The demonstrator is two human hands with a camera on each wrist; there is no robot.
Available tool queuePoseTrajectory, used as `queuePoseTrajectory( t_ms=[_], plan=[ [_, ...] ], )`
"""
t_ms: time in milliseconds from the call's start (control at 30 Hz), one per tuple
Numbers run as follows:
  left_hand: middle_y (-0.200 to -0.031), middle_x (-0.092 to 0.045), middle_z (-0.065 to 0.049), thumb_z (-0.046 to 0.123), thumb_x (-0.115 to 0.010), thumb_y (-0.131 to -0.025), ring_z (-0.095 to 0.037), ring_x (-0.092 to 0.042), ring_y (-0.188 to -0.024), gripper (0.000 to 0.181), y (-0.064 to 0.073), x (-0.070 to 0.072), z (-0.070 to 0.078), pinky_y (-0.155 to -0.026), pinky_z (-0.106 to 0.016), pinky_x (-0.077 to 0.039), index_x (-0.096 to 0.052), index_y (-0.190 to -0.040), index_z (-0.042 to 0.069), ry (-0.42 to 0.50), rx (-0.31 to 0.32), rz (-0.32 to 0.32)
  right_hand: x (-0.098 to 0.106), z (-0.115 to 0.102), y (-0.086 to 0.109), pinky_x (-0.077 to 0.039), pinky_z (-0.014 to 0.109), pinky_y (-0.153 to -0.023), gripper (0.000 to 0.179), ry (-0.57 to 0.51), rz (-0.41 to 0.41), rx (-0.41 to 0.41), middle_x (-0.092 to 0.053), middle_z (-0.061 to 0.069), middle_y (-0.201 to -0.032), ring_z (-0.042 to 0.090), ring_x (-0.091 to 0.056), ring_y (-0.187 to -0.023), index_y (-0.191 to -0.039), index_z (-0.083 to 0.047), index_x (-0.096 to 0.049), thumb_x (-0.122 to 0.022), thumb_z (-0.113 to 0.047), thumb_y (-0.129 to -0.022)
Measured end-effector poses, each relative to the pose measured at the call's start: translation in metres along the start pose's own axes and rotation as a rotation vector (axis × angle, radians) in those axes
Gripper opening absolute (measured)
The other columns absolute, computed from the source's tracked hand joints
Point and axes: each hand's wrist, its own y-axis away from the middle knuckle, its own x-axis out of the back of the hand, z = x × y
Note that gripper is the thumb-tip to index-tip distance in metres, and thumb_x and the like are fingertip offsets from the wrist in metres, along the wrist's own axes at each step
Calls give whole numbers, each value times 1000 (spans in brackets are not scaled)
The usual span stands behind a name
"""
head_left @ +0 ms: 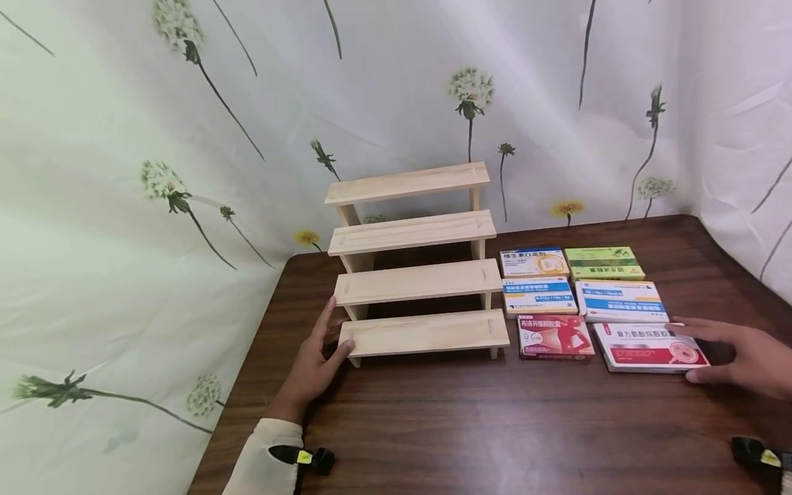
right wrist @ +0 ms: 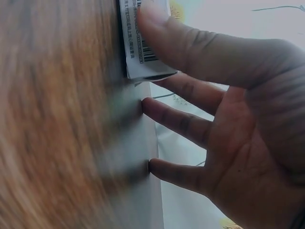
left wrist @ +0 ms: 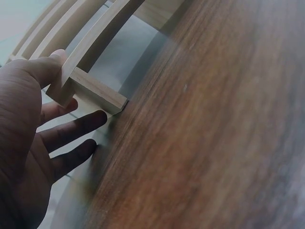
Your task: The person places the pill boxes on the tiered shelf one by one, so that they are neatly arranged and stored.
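A four-tier stepped wooden display stand [head_left: 421, 333] stands at the middle of the table. My left hand [head_left: 314, 368] holds its left end, thumb over the end of the lowest step. In the left wrist view the index fingertip is behind that step's end [left wrist: 59, 90], the other fingers spread out beside it. At the right, my right hand [head_left: 745, 354] pinches a white and red medicine box [head_left: 650, 347] by its right end, the box lying at the table. Its thumb covers part of the barcode side [right wrist: 138, 52] in the right wrist view; the remaining fingers extend past the box.
Beside the stand are a red box [head_left: 555, 337], two blue and white boxes [head_left: 538, 295], an orange and white vitamin D box [head_left: 533, 262] and a green box [head_left: 604, 262]. A dandelion-print curtain [head_left: 396, 82] hangs behind the dark wooden table [head_left: 470, 426].
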Motion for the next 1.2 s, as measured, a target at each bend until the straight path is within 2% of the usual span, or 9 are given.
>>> queuePoseTrajectory(
  t_ms=[33, 133, 267, 367, 500, 533, 633, 867, 1200],
  plan=[
    [-155, -61, -28, 18, -71, -108, -47, -69, -133, 92, -1, 0, 0, -106, -67, -53, -11, -178, 30, 1, 0, -1, 0, 0, 0, -48, 62, -99, 93, 7, 11, 4, -53, 45, -149, 65, -53, -129, -146, 6, -64, -101, -34, -71],
    [-154, -61, -27, 18, -71, -109, -46, -69, -132, 92, -2, 0, 2, -106, -67, -54, -11, -178, 29, -1, -4, -4, 1, 0, 1, -49, 60, -96, 92, 13, 24, 2, -56, 44, -146, 65, -55, -128, -146, 5, -64, -101, -33, -71],
    [-154, -61, -27, 16, -70, -109, -46, -70, -131, 92, -2, 0, 3, -105, -66, -55, -10, -178, 27, 2, -14, -7, 2, -2, 2, -46, 73, -97, 92, 2, 18, -9, -54, 47, -145, 67, -53, -127, -145, 6, -64, -101, -32, -71],
    [-154, -62, -27, 16, -70, -109, -46, -70, -130, 92, -1, 0, 2, -104, -66, -55, -11, -178, 27, 2, -18, -3, 3, -3, 2, -45, 75, -98, 91, 1, 14, -15, -53, 47, -145, 68, -52, -127, -145, 5, -64, -101, -32, -71],
    [-153, -62, -26, 15, -70, -109, -46, -71, -129, 92, -1, -1, 1, -102, -66, -56, -11, -178, 25, -8, -27, 2, 4, -2, 2, -46, 74, -97, 89, 7, 12, -11, -53, 47, -146, 69, -53, -128, -143, 6, -67, -101, -34, -71],
    [-153, -62, -26, 14, -70, -109, -46, -71, -128, 92, -1, -1, 1, -102, -66, -56, -11, -178, 25, -11, -28, 2, 5, -2, 1, -49, 66, -98, 88, 12, 21, -5, -54, 46, -146, 68, -54, -128, -141, 5, -68, -101, -34, -71],
    [-153, -62, -26, 14, -70, -109, -46, -72, -128, 92, -2, -1, 0, -102, -65, -56, -10, -178, 25, -10, -30, 2, 6, -1, 1, -49, 63, -96, 85, 9, 30, -6, -54, 46, -146, 69, -55, -128, -138, 6, -71, -102, -35, -70],
    [-152, -62, -25, 14, -69, -109, -45, -72, -128, 93, -1, -1, 1, -103, -65, -56, -10, -178, 26, -5, -29, -2, 8, -1, 2, -45, 74, -98, 86, -24, 12, -23, -48, 48, -151, 71, -51, -131, -141, 6, -69, -101, -33, -71],
    [-152, -62, -26, 13, -68, -109, -44, -72, -128, 90, -1, -1, 0, -103, -66, -56, -11, -178, 24, -11, -30, -1, 6, 1, 4, -43, 71, -101, 85, -88, 15, -49, -42, 50, -154, 73, -46, -133, -144, 8, -65, -100, -29, -76]
  ],
)
